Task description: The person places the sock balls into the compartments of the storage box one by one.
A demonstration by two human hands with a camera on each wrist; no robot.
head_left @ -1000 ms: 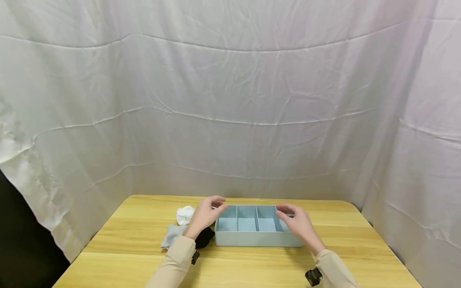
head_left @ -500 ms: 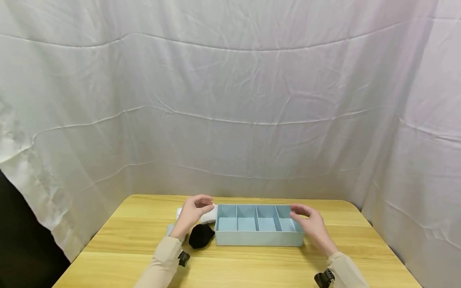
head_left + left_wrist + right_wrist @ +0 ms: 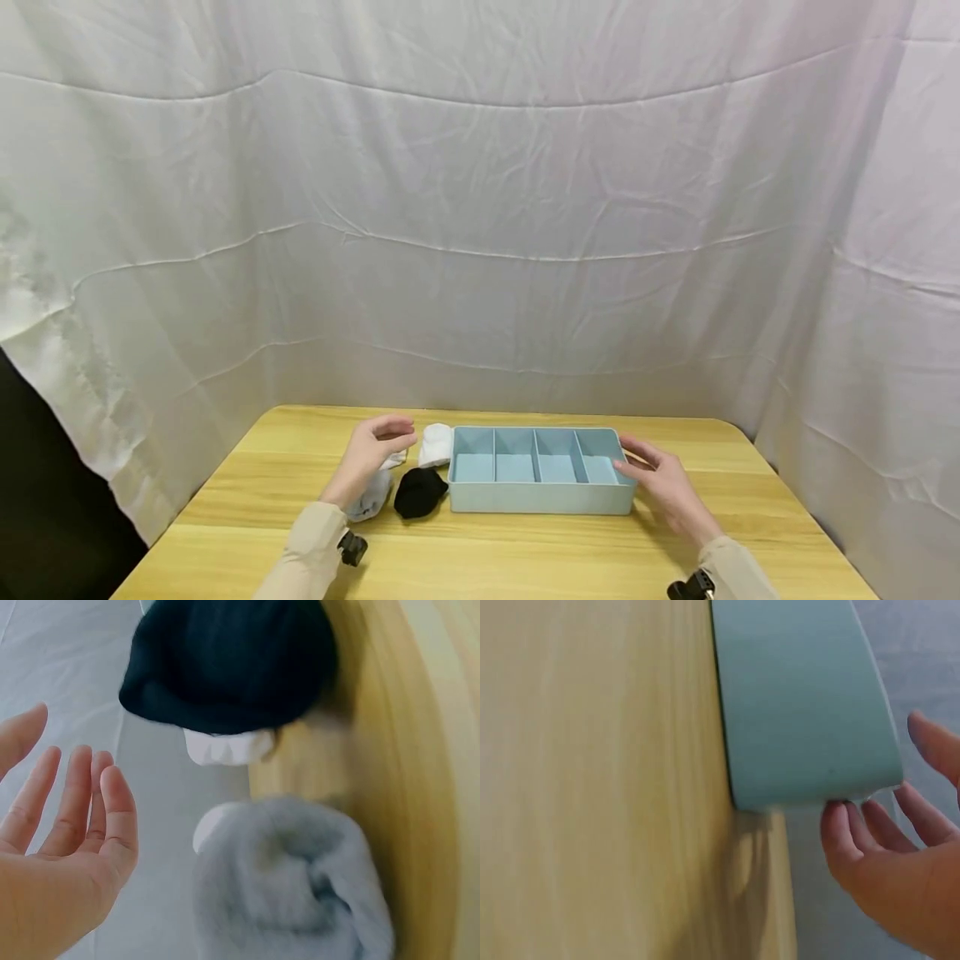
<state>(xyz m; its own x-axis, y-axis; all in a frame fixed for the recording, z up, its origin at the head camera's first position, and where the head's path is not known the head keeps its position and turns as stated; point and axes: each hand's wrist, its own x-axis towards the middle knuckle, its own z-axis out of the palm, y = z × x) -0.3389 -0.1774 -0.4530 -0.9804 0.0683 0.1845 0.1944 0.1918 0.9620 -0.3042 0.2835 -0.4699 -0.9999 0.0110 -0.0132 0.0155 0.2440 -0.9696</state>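
A light blue box with several compartments in a row stands on the table. At its right end is my right hand; in the right wrist view fingertips touch the box's end wall and the thumb stays apart from it. My left hand hovers left of the box with fingers loosely bent and holds nothing. Below and beside it lie what look like rolled socks: a black one, a grey one partly behind the wrist, a white one against the box, and another white one mostly hidden.
The wooden table reaches back to a pale curtain that hangs behind it and along both sides. A dark gap shows past the curtain at the far left. Each wrist wears a black strap mount.
My left hand has drawn left, away from the box, uncovering the black and white bundles. My right hand has moved right from above the last compartment to the box's outer end.
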